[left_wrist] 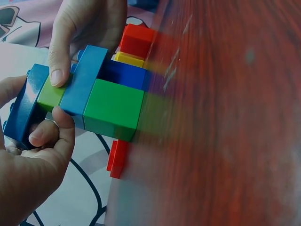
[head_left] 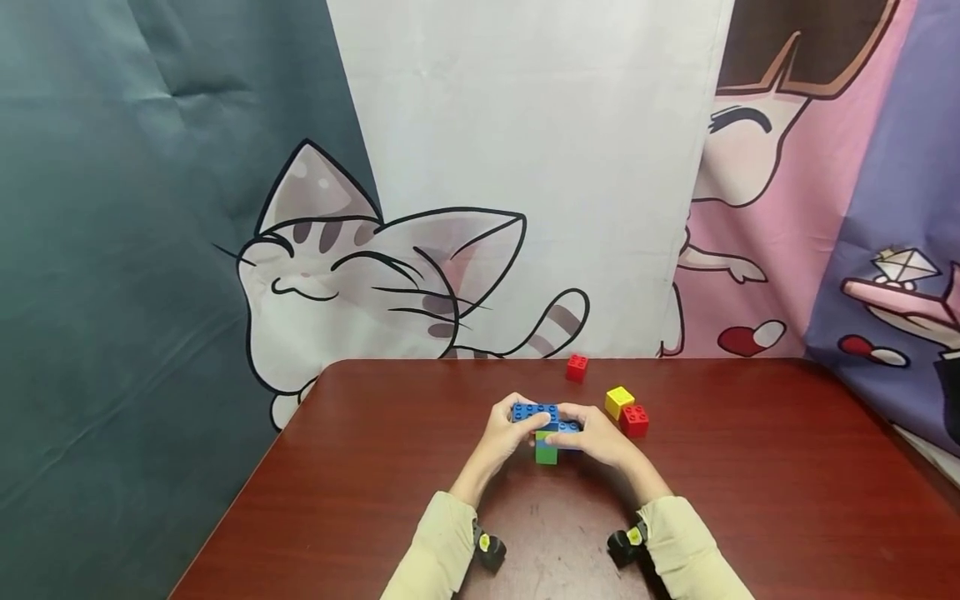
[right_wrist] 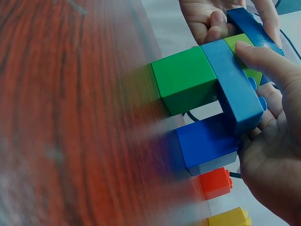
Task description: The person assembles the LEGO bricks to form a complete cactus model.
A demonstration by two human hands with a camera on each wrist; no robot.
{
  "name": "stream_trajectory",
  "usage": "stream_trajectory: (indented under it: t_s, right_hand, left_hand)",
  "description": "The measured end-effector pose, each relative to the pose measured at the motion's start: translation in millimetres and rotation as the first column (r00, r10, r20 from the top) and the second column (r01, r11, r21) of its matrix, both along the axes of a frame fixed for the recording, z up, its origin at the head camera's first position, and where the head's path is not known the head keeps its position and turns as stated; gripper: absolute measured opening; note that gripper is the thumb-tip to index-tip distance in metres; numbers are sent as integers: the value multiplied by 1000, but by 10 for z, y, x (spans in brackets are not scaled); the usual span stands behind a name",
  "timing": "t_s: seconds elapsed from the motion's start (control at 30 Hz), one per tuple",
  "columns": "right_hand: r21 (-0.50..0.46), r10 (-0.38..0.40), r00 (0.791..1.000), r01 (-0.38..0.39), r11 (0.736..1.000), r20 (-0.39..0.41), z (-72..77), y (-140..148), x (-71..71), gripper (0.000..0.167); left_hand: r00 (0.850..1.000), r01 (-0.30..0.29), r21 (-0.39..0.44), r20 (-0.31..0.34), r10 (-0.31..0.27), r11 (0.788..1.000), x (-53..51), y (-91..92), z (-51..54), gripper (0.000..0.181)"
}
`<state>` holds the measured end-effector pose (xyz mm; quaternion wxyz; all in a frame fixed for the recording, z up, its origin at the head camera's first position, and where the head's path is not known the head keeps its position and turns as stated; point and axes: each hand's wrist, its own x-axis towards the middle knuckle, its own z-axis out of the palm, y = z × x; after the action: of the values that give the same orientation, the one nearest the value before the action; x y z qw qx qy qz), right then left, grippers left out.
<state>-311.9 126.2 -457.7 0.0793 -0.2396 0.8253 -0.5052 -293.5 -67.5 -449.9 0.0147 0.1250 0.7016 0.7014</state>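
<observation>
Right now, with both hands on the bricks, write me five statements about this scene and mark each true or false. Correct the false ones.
1. The left hand grips the top blue brick. True.
2. The near red block, the far red block and the yellow block lie loose on the table. True.
3. The yellow block is held in the left hand. False: it lies on the table beside the near red block.
4. The lime block, touched by the thumb of the right hand, sits between the top blue brick and the long blue brick. True.
5. The long blue brick rests on the two red blocks. False: the green block and the dark blue block are under it.
</observation>
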Motion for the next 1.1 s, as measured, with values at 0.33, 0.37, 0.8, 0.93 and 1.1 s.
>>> stream_trajectory:
  t_s: [0.33,0.37,0.8,0.93,1.1]
  right_hand:
    - [0,-4,1000,4,1000,-8,28,51,-19,52]
    - [-4,-3,1000,3,1000,-4,30,50,-21,52]
    - [-31,46,999,-46,998,5,-40,9,-11,48]
    - [-37,50,999,-50,998,-2,-45,12,-29,47]
    - [-41,58,998,-58,997,-10,-40,14,-42,43]
  left_hand:
    - [1000,24,-23,-14,-25,999,-32,35,17,27]
    - [1000,27,-29,-15,-27,999,-34,31,20,27]
    - [999,38,-41,0,-38,998,-18,-34,-8,25]
    - [999,33,-48,-4,-34,998,-33,-31,-7,26]
    - [999,33,-54,14,-32,998,-51,-22,-7,27]
